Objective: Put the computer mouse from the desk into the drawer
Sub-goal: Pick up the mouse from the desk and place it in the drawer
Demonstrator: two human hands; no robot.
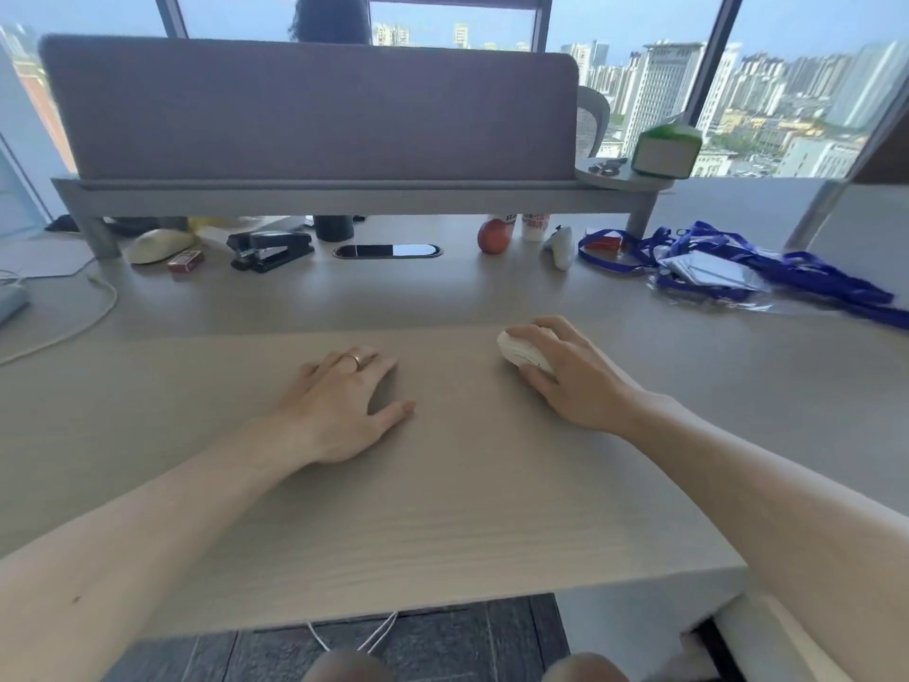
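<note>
A white computer mouse point(519, 352) lies on the light wooden desk point(442, 509), right of centre. My right hand point(570, 374) covers it, fingers curled over its top and thumb at its near side. My left hand point(339, 406) rests flat on the desk to the left, palm down, fingers apart, a ring on one finger, holding nothing. A white cabinet edge point(767, 637) shows below the desk at lower right; whether it is the drawer I cannot tell.
Along the back stand a black stapler point(270, 251), a red apple point(493, 237), a small bottle point(535, 227), a white controller point(560, 246) and blue lanyards with cards point(728, 268). A grey partition point(310, 110) rises behind. A white cable point(74, 327) trails left.
</note>
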